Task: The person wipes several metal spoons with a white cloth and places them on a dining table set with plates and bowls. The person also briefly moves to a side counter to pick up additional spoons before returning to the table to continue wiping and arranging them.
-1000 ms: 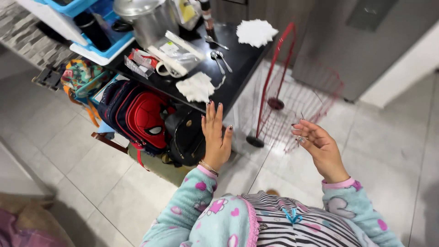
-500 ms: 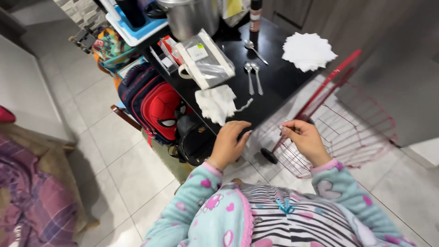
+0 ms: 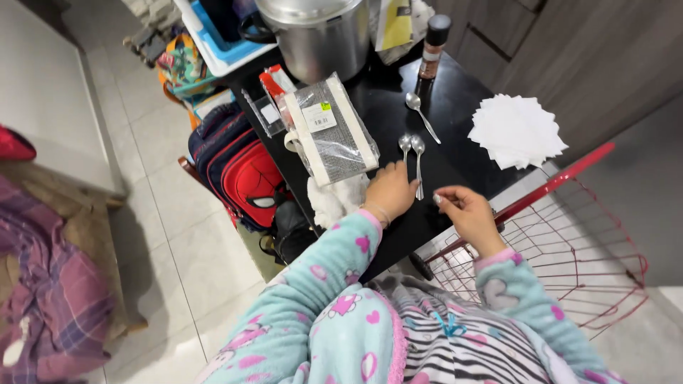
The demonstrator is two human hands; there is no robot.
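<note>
My left hand [image 3: 390, 192] lies palm down on the black table [image 3: 455, 107]. Its bent fingertips rest at the handle end of two spoons [image 3: 413, 148] that lie side by side; whether it grips one is hidden. My right hand [image 3: 466, 213] hovers at the table's near edge, just right of the spoons, fingers curled together with nothing visible in them. A third spoon [image 3: 422, 116] lies farther back. A crumpled white cloth [image 3: 333, 200] sits just left of my left wrist.
A clear-wrapped grey pack [image 3: 331, 131], a metal pot [image 3: 313, 32], a spice bottle [image 3: 432, 46] and a stack of white napkins [image 3: 516, 131] stand on the table. A red wire cart [image 3: 569, 227] is to the right. A red and blue backpack [image 3: 238, 171] and a black bag [image 3: 292, 227] sit below the table's left side.
My left hand went from raised upright to flat on the table, then forward onto the spoon handles. My right hand closed its fingers and came in toward the table edge. The view shifted closer.
</note>
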